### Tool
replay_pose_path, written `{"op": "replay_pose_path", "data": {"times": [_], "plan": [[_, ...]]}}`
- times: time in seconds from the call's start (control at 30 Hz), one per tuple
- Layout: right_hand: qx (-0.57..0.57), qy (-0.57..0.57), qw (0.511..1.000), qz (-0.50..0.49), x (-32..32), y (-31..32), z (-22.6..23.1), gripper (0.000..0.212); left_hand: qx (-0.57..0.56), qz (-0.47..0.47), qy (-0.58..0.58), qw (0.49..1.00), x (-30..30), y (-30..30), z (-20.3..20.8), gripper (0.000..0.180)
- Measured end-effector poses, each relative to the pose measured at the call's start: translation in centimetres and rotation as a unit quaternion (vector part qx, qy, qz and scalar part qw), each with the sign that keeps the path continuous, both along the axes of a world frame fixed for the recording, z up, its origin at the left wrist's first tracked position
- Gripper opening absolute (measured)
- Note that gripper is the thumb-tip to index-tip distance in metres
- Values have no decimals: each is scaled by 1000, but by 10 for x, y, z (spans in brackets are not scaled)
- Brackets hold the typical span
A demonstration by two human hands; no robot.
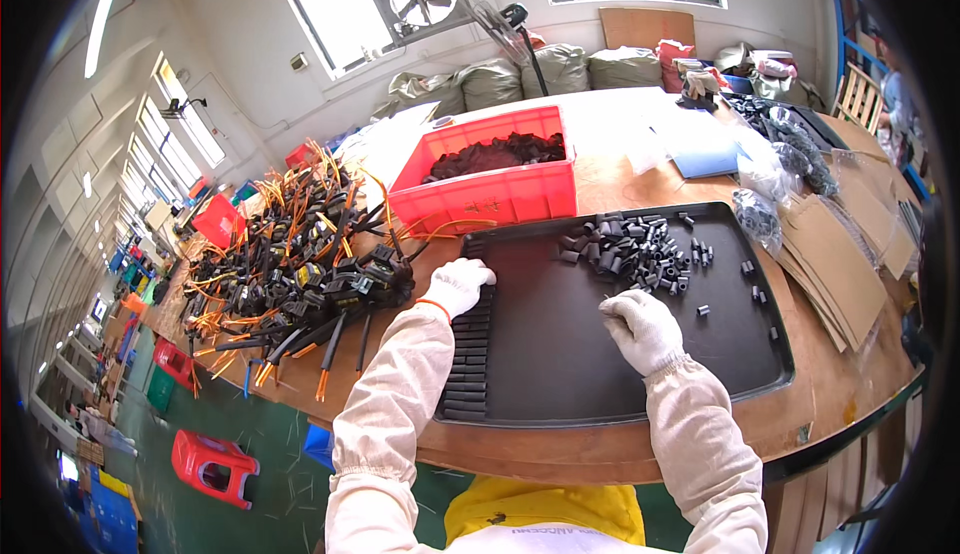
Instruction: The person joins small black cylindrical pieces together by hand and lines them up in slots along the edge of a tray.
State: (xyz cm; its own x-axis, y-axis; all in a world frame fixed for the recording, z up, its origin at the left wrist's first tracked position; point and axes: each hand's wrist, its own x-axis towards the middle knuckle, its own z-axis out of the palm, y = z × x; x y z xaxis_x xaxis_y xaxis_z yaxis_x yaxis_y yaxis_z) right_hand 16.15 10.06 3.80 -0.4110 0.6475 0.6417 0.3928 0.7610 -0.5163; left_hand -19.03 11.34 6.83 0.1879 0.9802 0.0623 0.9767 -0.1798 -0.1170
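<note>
A black tray (570,354) lies in front of me on the wooden table. Short black tubes (470,369) are lined up in a column along its left side. My left hand (457,287), in a white glove, rests at the upper part of this column with its fingers curled in; whatever they grip is hidden. Over the middle of the tray is my right hand (643,332), also gloved, its fingertips pinched together on something too small to make out. Just beyond it, a loose pile of short grey-black tubes (640,254) spreads toward the tray's right side.
Left of the tray is a large heap of black cables with orange wires (300,264). A red bin (490,199) holding dark pieces stands behind the tray. Cardboard sheets (835,264) and bagged parts (757,219) lie at right. A red stool (213,468) is on the floor.
</note>
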Motion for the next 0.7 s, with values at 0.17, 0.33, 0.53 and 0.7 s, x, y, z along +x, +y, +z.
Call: {"op": "replay_pose_path", "data": {"times": [0.17,0.33,0.53,0.7], "plan": [[-11,-4,1000,-6,1,0,-1,19,85,-3,-68,994,-4,8,-1,34],[-15,-4,1000,-3,1,-3,0,18,83,5,-58,995,-3,23,-1,32],[-12,-11,1000,-13,9,3,-7,18,-198,24,-718,667,65,16,20,40],[-2,3,1000,-3,0,-1,2,19,61,-31,-302,951,17,38,27,30]]}}
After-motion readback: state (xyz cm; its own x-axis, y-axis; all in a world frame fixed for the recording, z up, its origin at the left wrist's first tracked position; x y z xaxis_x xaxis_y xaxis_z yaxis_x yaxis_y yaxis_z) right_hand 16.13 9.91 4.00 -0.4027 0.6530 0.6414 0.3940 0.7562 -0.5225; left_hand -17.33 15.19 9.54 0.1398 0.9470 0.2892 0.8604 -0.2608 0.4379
